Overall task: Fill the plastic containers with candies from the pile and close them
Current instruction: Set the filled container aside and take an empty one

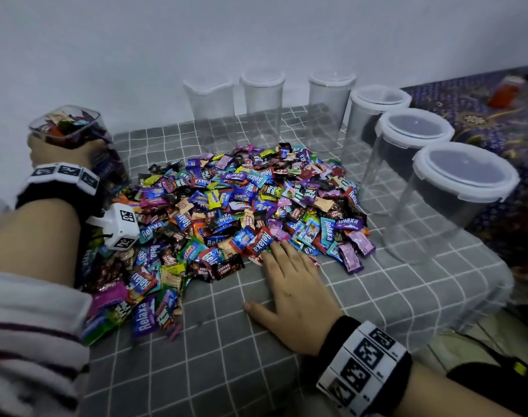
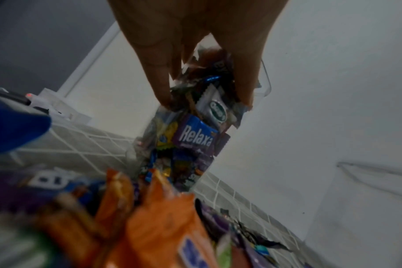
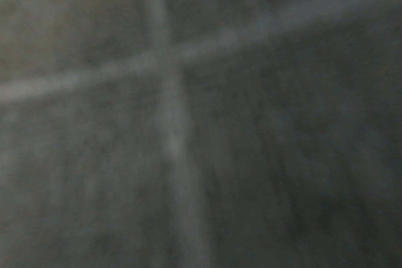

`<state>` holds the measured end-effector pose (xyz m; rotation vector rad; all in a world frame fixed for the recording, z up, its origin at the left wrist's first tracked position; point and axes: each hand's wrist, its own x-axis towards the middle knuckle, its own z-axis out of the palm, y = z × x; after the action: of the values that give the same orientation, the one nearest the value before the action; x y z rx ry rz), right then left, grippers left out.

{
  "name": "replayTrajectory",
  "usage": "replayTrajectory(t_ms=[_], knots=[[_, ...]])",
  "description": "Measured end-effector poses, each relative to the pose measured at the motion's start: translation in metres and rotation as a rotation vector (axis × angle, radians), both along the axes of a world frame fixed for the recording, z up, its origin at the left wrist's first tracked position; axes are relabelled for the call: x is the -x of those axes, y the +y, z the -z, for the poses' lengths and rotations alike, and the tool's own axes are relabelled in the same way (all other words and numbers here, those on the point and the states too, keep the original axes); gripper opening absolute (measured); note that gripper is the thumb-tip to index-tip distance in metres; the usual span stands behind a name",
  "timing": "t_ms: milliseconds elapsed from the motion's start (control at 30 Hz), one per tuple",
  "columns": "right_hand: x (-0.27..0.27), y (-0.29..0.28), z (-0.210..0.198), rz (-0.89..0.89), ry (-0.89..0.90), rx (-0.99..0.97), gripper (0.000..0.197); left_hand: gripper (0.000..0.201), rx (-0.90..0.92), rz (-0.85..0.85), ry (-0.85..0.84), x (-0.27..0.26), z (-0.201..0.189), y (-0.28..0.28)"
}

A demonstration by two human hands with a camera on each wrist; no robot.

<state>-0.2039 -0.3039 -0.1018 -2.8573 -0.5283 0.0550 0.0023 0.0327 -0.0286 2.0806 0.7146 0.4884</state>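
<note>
Currently: filled container (image 1: 76, 136) clasped by left hand (image 1: 61, 152), left of candy pile (image 1: 241, 212); right hand (image 1: 292, 284) laid flat, released. Lid judged needed next.

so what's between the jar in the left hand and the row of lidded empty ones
The candy pile on the checked cloth fills most of that stretch, as the head view shows.

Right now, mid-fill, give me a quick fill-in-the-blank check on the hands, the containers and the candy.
1. The left hand grips an open container full of ____.
2. The right hand lies flat on the checked ____ at the near edge of the pile.
3. The empty containers standing behind and to the right of the pile number ____.
4. Each empty container wears a ____ on top.

Missing words: candies; cloth; six; lid
</note>
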Motion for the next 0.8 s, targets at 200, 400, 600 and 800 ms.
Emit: replayTrajectory(t_ms=[200, 400, 600, 800], knots=[[0.001, 0.001, -0.003, -0.001, -0.005, 0.002, 0.088, 0.1, 0.068, -0.058, -0.061, -0.016, -0.004, 0.018], [0.001, 0.0, -0.002, -0.007, -0.007, -0.054, 0.086, 0.135, -0.174, -0.194, -0.244, -0.108, 0.047, 0.119], [0.002, -0.01, 0.0, 0.085, -0.025, -0.028, 0.071, 0.089, -0.352, 0.011, -0.312, -0.004, -0.035, -0.075], [-0.004, -0.047, 0.001, 0.129, -0.097, -0.006, 0.075, 0.086, -0.289, 0.245, -0.12, -0.025, -0.027, -0.13]])
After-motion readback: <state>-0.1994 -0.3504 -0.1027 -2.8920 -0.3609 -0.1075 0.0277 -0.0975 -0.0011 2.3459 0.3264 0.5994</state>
